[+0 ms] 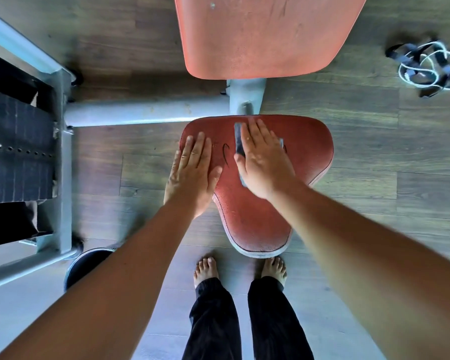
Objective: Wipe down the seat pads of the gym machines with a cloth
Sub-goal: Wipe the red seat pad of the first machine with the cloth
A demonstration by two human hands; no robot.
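Standing over the red seat pad (pixel 257 203), firm and grippy by its look, my left hand (pixel 192 172) braces flat, fingers spread, while my right hand (pixel 264 162) presses the soft, limp cloth (pixel 239 141) flat beneath its palm.

A red, padded, roughly triangular seat pad (pixel 255 203) fills the centre of the frame. The right hand (pixel 264 162) lies flat on a dark grey cloth (pixel 239 141) near the pad's upper edge. The left hand (pixel 192 170) rests flat, fingers together, on the pad's left edge. Above is an orange-red back pad (pixel 265 37); a grey metal tube (pixel 140 114) runs left to a black weight stack (pixel 16 152). Bare feet (pixel 205 268) stand below on the wood-plank floor (pixel 374 152).
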